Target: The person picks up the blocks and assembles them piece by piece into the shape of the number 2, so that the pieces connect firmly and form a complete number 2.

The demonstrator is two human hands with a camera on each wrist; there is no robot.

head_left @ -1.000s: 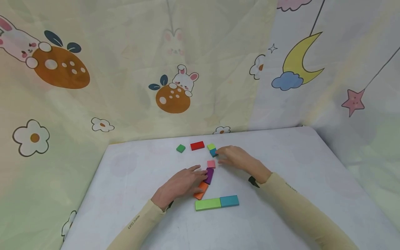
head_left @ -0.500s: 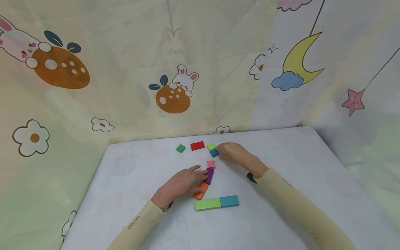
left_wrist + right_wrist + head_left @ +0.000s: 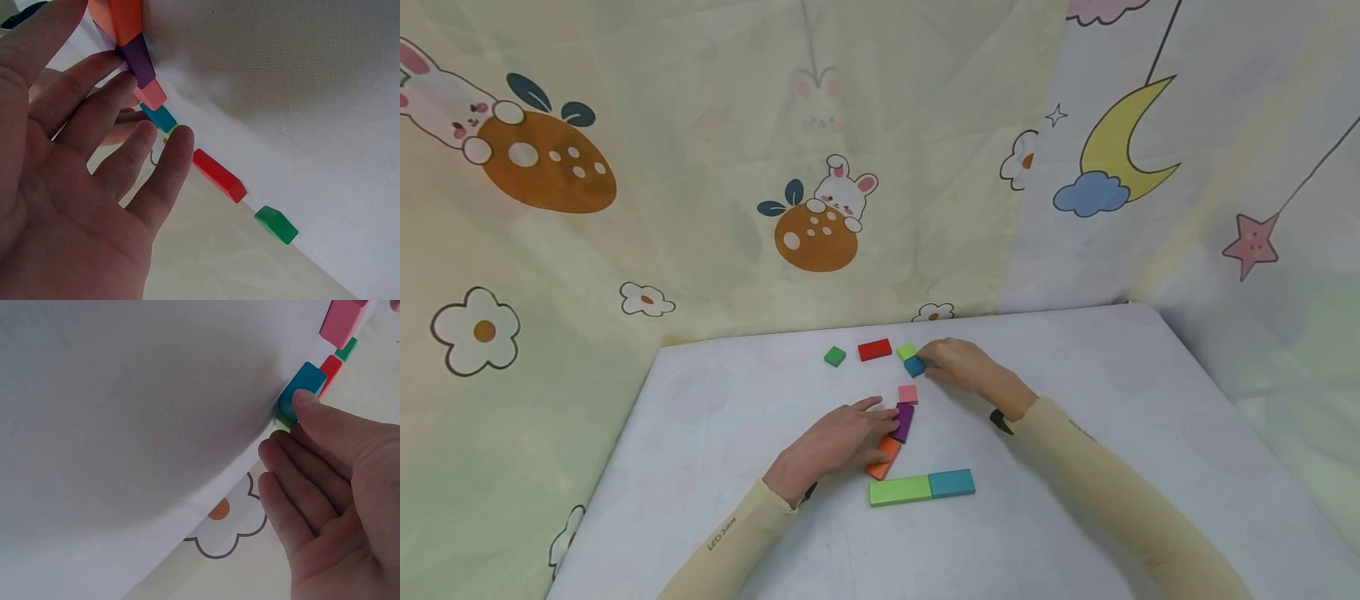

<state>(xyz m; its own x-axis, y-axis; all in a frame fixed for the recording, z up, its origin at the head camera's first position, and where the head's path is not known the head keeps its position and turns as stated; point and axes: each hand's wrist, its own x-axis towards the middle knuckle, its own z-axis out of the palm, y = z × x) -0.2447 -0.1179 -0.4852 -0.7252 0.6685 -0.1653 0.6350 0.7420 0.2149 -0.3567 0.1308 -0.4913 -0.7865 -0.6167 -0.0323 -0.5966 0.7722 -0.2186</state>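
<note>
A bent row on the table holds an orange block [image 3: 887,454], a purple block [image 3: 903,423] and a pink block [image 3: 907,394]. My left hand [image 3: 838,442] rests beside it with loosely spread fingers, fingertips at the purple and orange blocks. Farther back, a blue block [image 3: 913,367] sits against a lime green block [image 3: 907,352]. My right hand [image 3: 966,367] reaches them from the right; in the right wrist view its thumb [image 3: 306,400] presses the blue block's face, while the index finger is partly hidden behind at the lime end. The other fingers are lightly bent.
A red block [image 3: 875,350] and a green block [image 3: 835,357] lie near the table's back edge. Closer to the front, a long lime block [image 3: 900,491] and a teal block [image 3: 951,483] lie end to end. A patterned cloth [image 3: 715,208] hangs behind the white table [image 3: 1060,517].
My right hand has shifted slightly up and left around the blue and lime blocks, uncovering more of the blue one. My left hand and the other blocks have stayed in place.
</note>
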